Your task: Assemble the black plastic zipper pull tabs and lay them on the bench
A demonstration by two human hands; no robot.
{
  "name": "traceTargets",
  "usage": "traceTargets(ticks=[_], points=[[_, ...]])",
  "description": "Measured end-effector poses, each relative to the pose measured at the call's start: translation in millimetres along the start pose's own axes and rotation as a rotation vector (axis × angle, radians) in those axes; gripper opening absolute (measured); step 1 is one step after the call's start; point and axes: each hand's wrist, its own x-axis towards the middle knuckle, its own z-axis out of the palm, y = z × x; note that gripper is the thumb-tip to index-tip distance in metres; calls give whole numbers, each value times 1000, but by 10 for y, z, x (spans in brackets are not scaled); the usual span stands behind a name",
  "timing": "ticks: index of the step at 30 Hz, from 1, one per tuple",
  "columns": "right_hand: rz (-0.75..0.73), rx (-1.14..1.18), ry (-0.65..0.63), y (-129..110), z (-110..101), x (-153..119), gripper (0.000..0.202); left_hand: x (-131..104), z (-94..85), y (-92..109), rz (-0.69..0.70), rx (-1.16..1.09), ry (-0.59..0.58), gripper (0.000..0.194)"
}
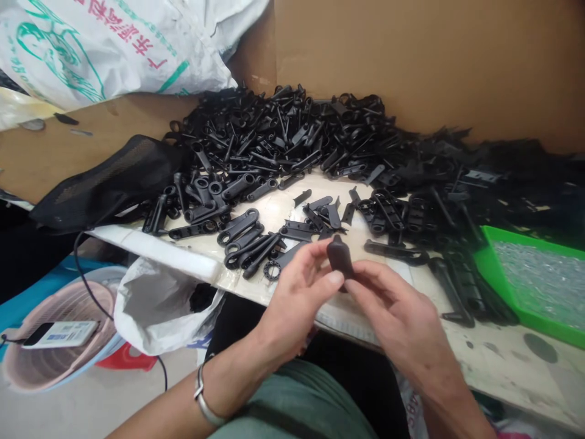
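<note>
Head view, left hand [299, 292] and right hand [395, 305] gripping black part [340, 256], its lower end hidden by fingers.

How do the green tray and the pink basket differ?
The green tray has straight sides; the pink basket is round. The tray sits on the table at the right, while the basket stands lower, at the left. The tray holds many small pale pieces; the basket holds a white-and-black device. Both are open-topped.
</note>
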Motion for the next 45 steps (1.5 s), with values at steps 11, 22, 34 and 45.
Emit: traceTargets(ticks=[11, 22, 34, 45], points=[[-187, -88, 59, -2, -176, 38, 22, 0, -131, 16, 333, 875, -301, 26], [-37, 5, 75, 53, -71, 47, 10, 86, -185, -263, 317, 870, -304, 19], [-319, -370, 122, 383, -215, -61, 35, 47, -395, -219, 596, 1199, -350, 43], [-217, -1158, 28, 556, -639, 402, 18, -23, -486, -195, 700, 1634, -163, 31]])
